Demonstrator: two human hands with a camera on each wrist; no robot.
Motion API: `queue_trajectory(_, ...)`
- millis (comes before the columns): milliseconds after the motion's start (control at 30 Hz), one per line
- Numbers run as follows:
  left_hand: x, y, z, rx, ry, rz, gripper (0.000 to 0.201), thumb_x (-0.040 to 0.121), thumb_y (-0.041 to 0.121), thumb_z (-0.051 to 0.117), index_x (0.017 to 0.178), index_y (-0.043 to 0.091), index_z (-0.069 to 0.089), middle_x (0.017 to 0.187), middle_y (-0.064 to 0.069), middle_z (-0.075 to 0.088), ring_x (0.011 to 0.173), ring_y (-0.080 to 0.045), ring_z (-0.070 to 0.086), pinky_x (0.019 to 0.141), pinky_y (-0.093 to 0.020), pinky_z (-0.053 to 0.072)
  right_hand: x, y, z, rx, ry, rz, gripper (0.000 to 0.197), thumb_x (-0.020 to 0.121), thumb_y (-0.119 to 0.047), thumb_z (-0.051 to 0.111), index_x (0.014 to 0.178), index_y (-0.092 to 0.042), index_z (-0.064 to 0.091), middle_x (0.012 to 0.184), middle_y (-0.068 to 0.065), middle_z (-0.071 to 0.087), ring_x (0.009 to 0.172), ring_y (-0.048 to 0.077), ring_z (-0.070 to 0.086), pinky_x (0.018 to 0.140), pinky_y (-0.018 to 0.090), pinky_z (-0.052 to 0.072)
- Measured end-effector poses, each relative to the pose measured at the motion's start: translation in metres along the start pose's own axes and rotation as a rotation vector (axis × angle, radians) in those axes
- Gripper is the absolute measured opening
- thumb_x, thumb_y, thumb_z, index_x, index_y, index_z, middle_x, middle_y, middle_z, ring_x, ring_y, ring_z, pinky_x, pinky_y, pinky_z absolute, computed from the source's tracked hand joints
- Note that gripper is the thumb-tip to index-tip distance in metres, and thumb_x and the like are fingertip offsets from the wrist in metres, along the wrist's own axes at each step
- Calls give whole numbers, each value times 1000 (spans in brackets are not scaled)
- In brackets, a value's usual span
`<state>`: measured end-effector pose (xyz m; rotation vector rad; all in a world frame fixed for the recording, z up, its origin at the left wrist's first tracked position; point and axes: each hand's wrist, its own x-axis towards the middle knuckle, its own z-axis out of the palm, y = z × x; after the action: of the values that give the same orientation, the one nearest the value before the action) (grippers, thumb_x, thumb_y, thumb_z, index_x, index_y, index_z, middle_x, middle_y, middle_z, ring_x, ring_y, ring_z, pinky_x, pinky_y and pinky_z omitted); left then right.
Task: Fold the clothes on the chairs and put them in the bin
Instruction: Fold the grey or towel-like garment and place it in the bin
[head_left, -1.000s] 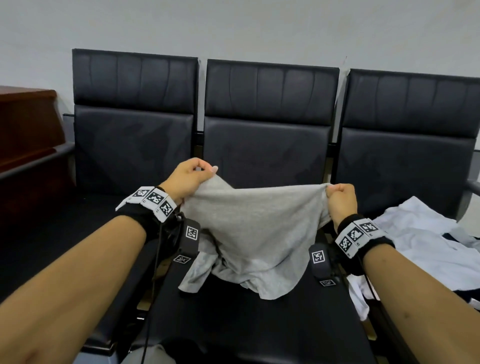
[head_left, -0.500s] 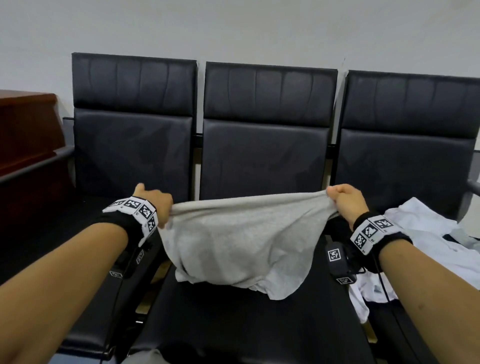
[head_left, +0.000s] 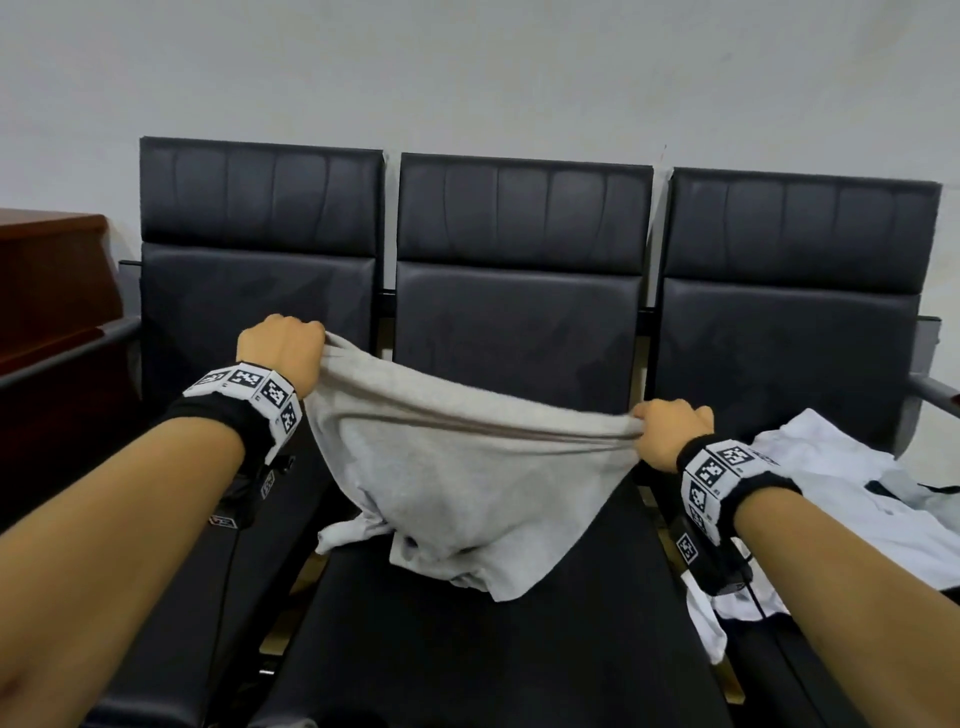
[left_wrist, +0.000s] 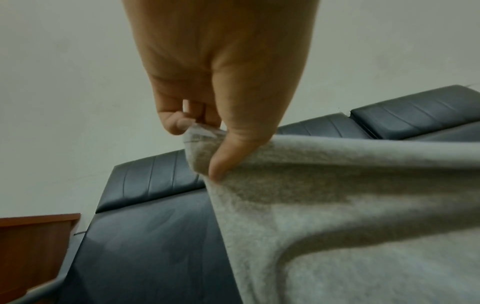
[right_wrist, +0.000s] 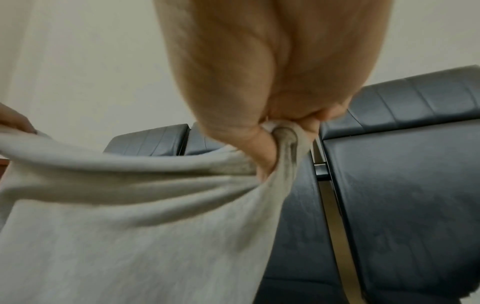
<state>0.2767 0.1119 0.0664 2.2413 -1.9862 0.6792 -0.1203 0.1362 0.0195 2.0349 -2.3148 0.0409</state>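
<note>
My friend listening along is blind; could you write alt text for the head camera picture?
Two hands, left hand and right hand, grip a grey garment stretched between them above the middle chair of three black chairs. White clothes lie on the right chair.

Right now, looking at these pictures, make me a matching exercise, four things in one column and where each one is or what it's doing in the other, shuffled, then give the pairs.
Things
1. grey garment
2. white clothes
3. left hand
4. wooden cabinet

Places or states
A. heaped on the right chair seat
B. left of the chairs, by the wall
C. stretched between both hands over the middle chair
D. pinching a corner of grey cloth

Pairs: 1-C, 2-A, 3-D, 4-B
</note>
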Motion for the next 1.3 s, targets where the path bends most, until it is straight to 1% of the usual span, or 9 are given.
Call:
queue_trajectory(200, 4, -8, -38, -146, 419, -63, 19, 82, 2, 55, 97, -3, 64, 99, -24, 64, 100, -42, 54, 80, -47, 40, 5, 6, -29, 170, 441, 104, 66, 87, -13, 54, 147, -23, 28, 139, 11, 49, 122, 33, 42, 94, 44, 35)
queue_trajectory(300, 7, -13, -50, -188, 624, -91, 23, 80, 0, 55, 102, -3, 61, 108, -25, 60, 103, -41, 48, 84, -50, 34, 2, 5, -48, 274, 548, 148, 84, 86, -18, 57, 153, -26, 7, 154, 2, 30, 139, 25, 22, 103, 52, 25)
queue_trajectory(367, 7, -14, -54, -190, 676, -104, 23, 82, 4, 54, 104, -1, 57, 112, -22, 55, 107, -38, 45, 89, -54, 32, -2, 6, -59, 278, 598, 165, 86, 86, -19, 56, 153, -27, 2, 152, -1, 32, 142, 21, 16, 108, 61, 14)
queue_trajectory(467, 6, -15, -60, -195, 659, -106, 20, 83, 8, 54, 99, -3, 57, 110, -23, 55, 106, -37, 45, 96, -61, 27, -10, 11, -72, 277, 677, 177, 76, 90, -20, 50, 152, -29, 6, 141, -2, 47, 140, 23, 20, 108, 67, 3)
queue_trajectory(567, -1, -18, -71, -193, 663, -81, 14, 80, 8, 51, 85, -2, 60, 92, -21, 61, 94, -37, 48, 94, -56, 26, -18, 15, -81, 325, 762, 194, 69, 91, -17, 44, 150, -31, 12, 128, 1, 56, 136, 24, 25, 108, 68, 3)
queue_trajectory(733, -16, -24, -84, -254, 736, -35, 25, 74, 30, 43, 69, 7, 51, 66, -11, 52, 71, -30, 44, 85, -43, 22, -30, 18, -91, 433, 896, 274, 63, 87, -9, 41, 146, -29, 26, 118, 9, 55, 129, 27, 30, 108, 65, 5)
queue_trajectory(967, -16, -20, -79, -287, 587, -26, 30, 68, 40, 40, 64, 11, 47, 53, -4, 41, 55, -25, 39, 84, -43, 28, -32, 21, -88, 511, 858, 295, 54, 81, 4, 45, 129, -20, 47, 124, 10, 52, 133, 24, 31, 113, 59, 0)
queue_trajectory(1167, 7, -6, -34, -7, 308, 21, 19, 80, 32, 50, 77, 17, 61, 75, -6, 67, 77, -27, 60, 85, -41, 24, 0, 20, -51, 355, 629, 279, 70, 87, -3, 51, 150, -18, 26, 138, 10, 45, 140, 20, 25, 112, 62, -10)
queue_trajectory(1300, 34, 7, -7, -101, 320, 13, 24, 81, 22, 56, 102, 10, 60, 112, -9, 64, 107, -28, 54, 87, -44, 27, 35, 12, -36, 331, 613, 254, 86, 82, 3, 51, 154, -19, 10, 153, 0, 30, 147, 16, 10, 109, 66, -10)
